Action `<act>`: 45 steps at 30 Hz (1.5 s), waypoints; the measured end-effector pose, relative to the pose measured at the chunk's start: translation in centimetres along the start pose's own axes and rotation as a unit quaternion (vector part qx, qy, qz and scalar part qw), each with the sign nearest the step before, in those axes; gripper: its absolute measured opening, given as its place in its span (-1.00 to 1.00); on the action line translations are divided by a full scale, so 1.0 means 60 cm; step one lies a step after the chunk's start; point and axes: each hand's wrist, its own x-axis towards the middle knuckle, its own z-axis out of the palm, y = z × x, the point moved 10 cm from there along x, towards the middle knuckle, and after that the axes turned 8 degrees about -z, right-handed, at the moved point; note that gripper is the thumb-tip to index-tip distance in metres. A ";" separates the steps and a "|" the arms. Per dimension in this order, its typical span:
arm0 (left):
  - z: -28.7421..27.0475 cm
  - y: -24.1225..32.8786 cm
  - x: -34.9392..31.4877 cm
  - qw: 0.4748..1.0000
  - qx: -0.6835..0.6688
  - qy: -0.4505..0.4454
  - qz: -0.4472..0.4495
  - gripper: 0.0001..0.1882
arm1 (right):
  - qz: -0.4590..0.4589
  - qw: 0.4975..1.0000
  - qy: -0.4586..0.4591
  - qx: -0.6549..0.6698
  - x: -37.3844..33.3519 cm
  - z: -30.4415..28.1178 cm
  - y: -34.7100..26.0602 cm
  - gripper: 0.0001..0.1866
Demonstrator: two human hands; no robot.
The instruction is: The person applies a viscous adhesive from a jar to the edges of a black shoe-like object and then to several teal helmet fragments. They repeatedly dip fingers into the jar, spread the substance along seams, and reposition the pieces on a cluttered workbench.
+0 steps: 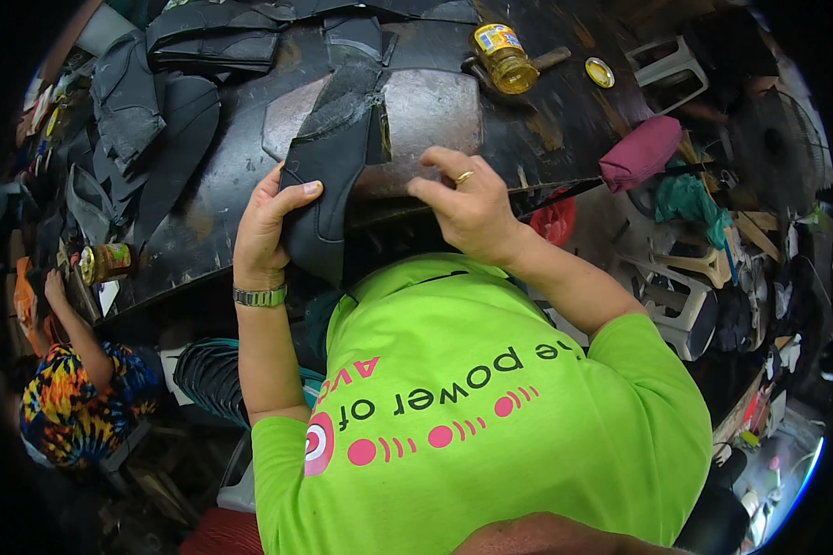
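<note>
In my left hand (273,222) is a black shoe upper piece (329,176), its thumb on top and the fingers underneath. The piece hangs partly over the table's near edge; its far end has a rough, greyish surface and lies over a worn, flat grey slab (432,104). My right hand (472,199) hovers just right of the piece, apart from it. Its fingers are loosely bent with a gap between them, and nothing shows in them. Another black piece (354,35) lies just beyond the held one.
Stacks of black pieces (211,42) cover the table's far left. A jar with yellow contents (506,60) stands at the back right, near a loose lid (599,72). Another jar (105,263) sits at the left edge, near a person (83,393). A maroon bundle (639,154) lies right.
</note>
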 end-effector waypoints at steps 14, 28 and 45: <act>-0.011 0.018 -0.015 1.000 0.024 0.015 -0.002 -0.60 | 0.039 0.998 0.004 0.040 0.061 -0.009 0.044 -0.32; -0.015 0.019 -0.015 0.998 -0.066 -0.012 0.015 -0.59 | -0.086 0.996 0.006 0.008 0.050 -0.005 0.006 -0.39; -0.118 0.184 -0.041 0.964 -0.189 -0.007 0.187 -0.68 | 0.190 0.927 0.095 0.309 0.020 0.036 0.123 -0.17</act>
